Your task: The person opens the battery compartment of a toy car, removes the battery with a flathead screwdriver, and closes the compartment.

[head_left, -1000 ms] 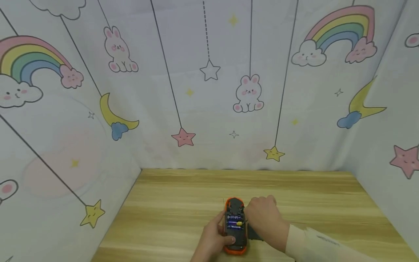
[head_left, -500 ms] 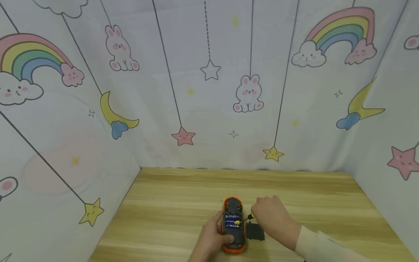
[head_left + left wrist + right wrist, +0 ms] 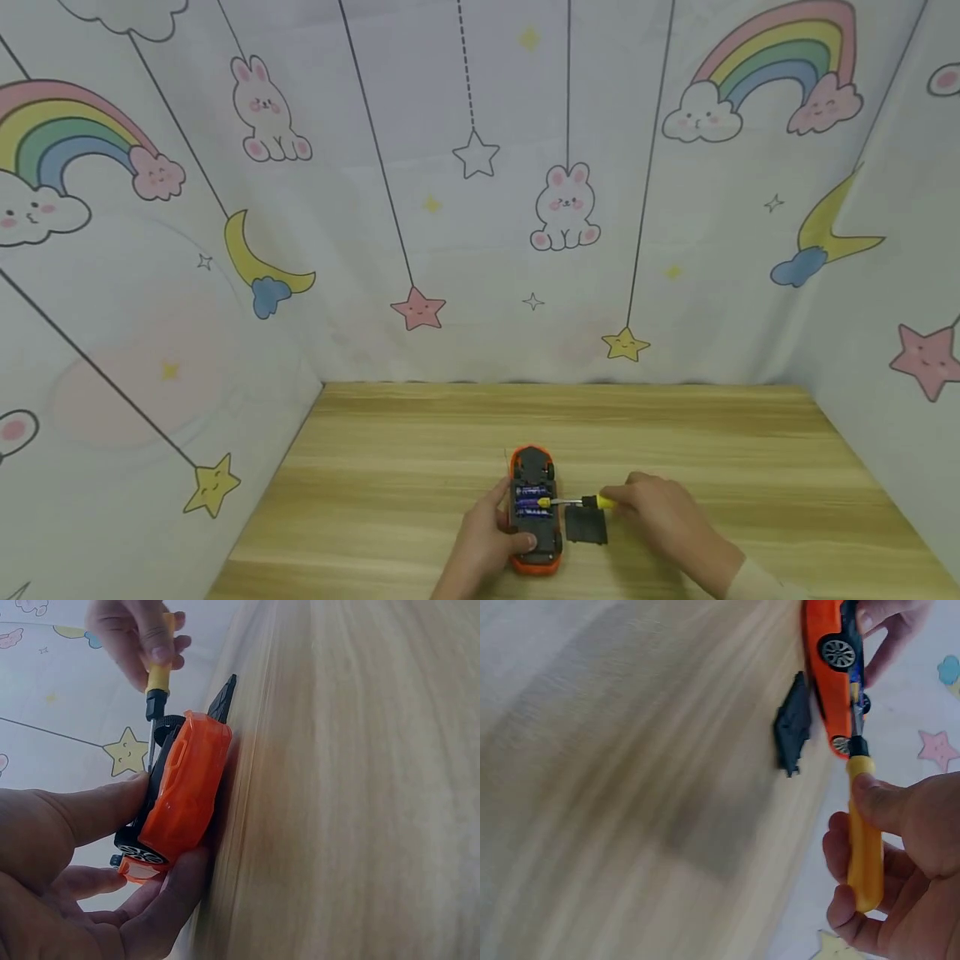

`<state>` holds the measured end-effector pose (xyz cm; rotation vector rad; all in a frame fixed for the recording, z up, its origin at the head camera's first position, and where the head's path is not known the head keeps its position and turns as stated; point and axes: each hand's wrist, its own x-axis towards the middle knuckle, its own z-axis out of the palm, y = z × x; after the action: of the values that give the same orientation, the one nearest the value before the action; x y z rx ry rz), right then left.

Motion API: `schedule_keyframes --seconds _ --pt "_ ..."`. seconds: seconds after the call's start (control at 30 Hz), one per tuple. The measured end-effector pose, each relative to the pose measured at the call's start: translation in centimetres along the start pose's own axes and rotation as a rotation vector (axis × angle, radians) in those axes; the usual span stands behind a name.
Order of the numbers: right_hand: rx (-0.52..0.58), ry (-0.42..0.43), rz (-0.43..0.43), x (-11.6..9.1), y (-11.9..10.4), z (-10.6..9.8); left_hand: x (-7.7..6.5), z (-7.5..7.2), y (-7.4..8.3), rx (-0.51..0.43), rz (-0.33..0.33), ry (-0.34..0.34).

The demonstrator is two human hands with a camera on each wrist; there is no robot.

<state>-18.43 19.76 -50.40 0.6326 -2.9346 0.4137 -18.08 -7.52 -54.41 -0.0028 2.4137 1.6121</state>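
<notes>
An orange toy car (image 3: pixel 535 567) lies upside down on the table, its black underside facing up. Blue batteries (image 3: pixel 531 492) show in its uncovered compartment. My left hand (image 3: pixel 483 537) grips the car from the left side, thumb on the underside. In my right hand (image 3: pixel 667 512) is a screwdriver (image 3: pixel 866 855), held by its yellow handle between thumb and fingers. Its metal shaft reaches left over the battery compartment, where a small yellow piece (image 3: pixel 543 502) shows at the tip. Just right of the car lies a black battery cover (image 3: pixel 586 525).
The wood-patterned table (image 3: pixel 390 450) extends around the car. Pale cloth walls (image 3: pixel 480 250) printed with rainbows, stars and rabbits enclose it at the back and on both sides.
My right hand has moved to the right and turned, so the screwdriver now lies nearly level and shows plainly. The battery cover has come fully into sight. My left hand keeps its grip.
</notes>
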Motion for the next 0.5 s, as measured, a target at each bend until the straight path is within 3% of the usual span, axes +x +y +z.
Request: schedule_keyframes --seconds 0.37,0.5 --pt "0.138 0.145 -0.066 -1.9 2.1 3.5 0.0 0.0 0.0 0.001 -0.011 -0.001" --pt "0.122 0.166 -0.064 -2.1 2.0 3.8 0.1 0.0 0.0 0.004 -0.018 0.005"
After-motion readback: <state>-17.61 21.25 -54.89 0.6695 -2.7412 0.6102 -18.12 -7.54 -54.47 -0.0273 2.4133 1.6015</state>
